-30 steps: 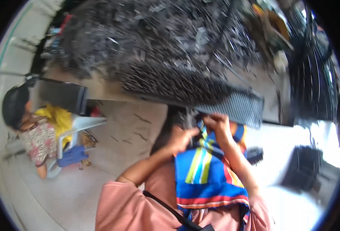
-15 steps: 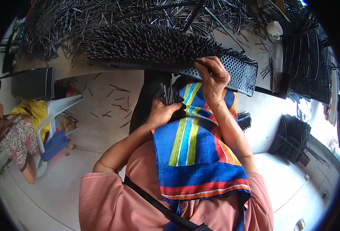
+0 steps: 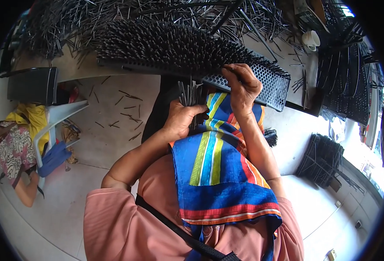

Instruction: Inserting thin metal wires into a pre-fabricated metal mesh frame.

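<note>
A long perforated panel [image 3: 268, 82] lies across in front of me, its round holes bare at the right end. Densely packed dark sticks [image 3: 157, 45] stand up from the rest of it. My left hand [image 3: 181, 117] is closed around a bundle of thin dark sticks [image 3: 190, 93], held upright just below the panel's near edge. My right hand [image 3: 245, 87] is pinched at the panel, where the filled part meets the bare holes. Whatever sits between its fingertips is hidden. A blue striped cloth [image 3: 218, 161] covers my front and lap.
Loose sticks [image 3: 74, 26] are heaped across the table behind the panel. A white cup [image 3: 310, 40] stands at the far right, near stacked dark perforated panels [image 3: 344, 82]. Another person [image 3: 15, 152] sits at the left by a white chair [image 3: 65, 114]. Scattered sticks [image 3: 129, 106] lie on the floor.
The view has shifted slightly. My right hand stays pinched at nearly the same place on the panel, and my left hand still grips the bundle. The person at the left has moved an arm.
</note>
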A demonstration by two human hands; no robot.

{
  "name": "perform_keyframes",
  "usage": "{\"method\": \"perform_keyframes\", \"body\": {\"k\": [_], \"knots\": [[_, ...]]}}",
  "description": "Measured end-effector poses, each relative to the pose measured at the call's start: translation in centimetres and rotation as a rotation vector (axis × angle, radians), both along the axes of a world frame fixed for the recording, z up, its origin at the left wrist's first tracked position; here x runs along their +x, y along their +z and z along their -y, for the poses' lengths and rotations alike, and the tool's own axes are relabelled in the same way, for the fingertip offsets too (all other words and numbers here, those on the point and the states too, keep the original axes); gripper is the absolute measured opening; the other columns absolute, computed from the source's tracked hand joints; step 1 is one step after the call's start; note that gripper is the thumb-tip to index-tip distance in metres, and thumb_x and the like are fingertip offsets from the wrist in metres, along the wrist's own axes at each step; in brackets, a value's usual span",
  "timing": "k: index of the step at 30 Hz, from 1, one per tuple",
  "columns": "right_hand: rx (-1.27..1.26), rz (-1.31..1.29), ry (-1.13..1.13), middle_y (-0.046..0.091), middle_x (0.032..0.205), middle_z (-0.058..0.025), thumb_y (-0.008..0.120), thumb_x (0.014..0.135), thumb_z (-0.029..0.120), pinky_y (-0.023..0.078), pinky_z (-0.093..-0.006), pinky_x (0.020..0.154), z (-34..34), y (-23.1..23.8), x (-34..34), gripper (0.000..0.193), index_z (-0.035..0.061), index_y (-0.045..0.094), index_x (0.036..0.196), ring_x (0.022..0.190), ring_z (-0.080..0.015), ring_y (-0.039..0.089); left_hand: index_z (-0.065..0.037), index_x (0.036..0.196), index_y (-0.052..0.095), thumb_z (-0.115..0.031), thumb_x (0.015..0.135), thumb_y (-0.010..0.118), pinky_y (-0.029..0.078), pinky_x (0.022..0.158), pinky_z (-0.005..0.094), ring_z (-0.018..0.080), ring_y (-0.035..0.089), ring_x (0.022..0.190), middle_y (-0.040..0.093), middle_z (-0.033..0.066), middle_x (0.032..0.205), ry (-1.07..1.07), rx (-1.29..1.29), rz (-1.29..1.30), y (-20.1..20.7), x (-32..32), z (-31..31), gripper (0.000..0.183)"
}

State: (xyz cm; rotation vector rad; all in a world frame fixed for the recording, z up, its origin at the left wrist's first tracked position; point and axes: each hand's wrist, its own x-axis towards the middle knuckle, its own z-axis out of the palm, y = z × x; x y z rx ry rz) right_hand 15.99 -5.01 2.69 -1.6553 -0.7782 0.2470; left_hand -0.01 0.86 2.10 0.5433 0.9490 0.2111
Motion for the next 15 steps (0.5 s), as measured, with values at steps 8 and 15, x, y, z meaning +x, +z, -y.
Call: {"method": "perform_keyframes", "body": {"k": [8, 15], "knots": [[-0.04, 0.015, -0.016, 0.065, 0.08, -0.0013, 0.071, 0.075, -0.007, 0.042, -0.018, 0.056, -0.3, -0.5, -0.1, 0.01, -0.002, 0.071, 0.084, 0.064, -0.0044, 0.054, 0.004, 0.096, 0.067, 0.011, 0.075, 0.066, 0.059, 0.064, 0.0348, 0.0225, 0.068, 0.07, 0.069, 0.0134, 0.085, 0.028, -0.124, 0.022, -0.7, -0.2, 0.0, 0.023], [-0.287, 0.27, 0.059, 0.065, 0.077, -0.0055, 0.073, 0.072, -0.006, 0.046, -0.0223, 0.06, -0.6, 0.2, -0.2, 0.013, -0.0009, 0.072, 0.084, 0.067, -0.0109, 0.061, 0.005, 0.09, 0.065, 0.008, 0.074, 0.069, 0.056, 0.062, 0.0326, 0.0226, 0.068, 0.068, 0.068, 0.0148, 0.083, 0.041, -0.097, 0.016, -1.1, 0.2, -0.3, 0.016]]}}
